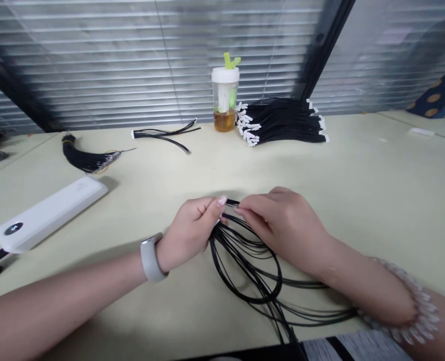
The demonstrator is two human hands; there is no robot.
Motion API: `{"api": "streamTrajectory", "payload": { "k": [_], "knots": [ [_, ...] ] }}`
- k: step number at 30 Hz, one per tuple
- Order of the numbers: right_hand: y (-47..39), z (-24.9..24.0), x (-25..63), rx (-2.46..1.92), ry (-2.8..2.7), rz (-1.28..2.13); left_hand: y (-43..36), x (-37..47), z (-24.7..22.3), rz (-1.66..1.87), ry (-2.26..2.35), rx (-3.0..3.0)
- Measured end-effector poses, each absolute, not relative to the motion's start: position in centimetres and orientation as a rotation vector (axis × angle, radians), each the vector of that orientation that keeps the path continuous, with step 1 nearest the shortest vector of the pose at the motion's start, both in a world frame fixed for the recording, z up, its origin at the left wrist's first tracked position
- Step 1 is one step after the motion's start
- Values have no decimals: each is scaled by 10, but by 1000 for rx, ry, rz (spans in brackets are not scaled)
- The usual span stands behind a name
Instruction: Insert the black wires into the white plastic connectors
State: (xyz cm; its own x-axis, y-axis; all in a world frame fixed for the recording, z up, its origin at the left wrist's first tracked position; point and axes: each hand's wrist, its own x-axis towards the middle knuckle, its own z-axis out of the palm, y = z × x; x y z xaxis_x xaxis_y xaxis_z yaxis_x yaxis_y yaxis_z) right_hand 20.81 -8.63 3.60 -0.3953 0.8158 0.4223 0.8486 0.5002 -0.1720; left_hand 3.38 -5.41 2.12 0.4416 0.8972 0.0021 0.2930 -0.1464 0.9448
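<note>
My left hand (198, 220) is closed around one end of a bundle of thin black wires (245, 255), with the thumb pressed on top. A bit of white shows under its fingers, too covered to make out. From this grip the wires fan out and loop down to the right, past the table's near edge. Close beside it, my right hand (282, 220) pinches a short stretch of black wire between thumb and forefinger. The right forearm passes over some of the trailing wires and hides part of them.
A white power bank (53, 213) lies at left. Toward the back are a wire bundle with metal tips (87, 158), a small wire harness (162, 134), a drink bottle (225, 100) and a pile of black wires with white connectors (282, 120). Window blinds (113, 60) stand behind.
</note>
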Motion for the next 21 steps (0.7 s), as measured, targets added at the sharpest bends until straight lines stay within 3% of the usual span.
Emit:
{"api": "streamTrajectory", "payload": {
  "k": [21],
  "knots": [
    [-84,27,206,-1443,-2276,1,-52,33,16,724,980,1715]
  ]
}}
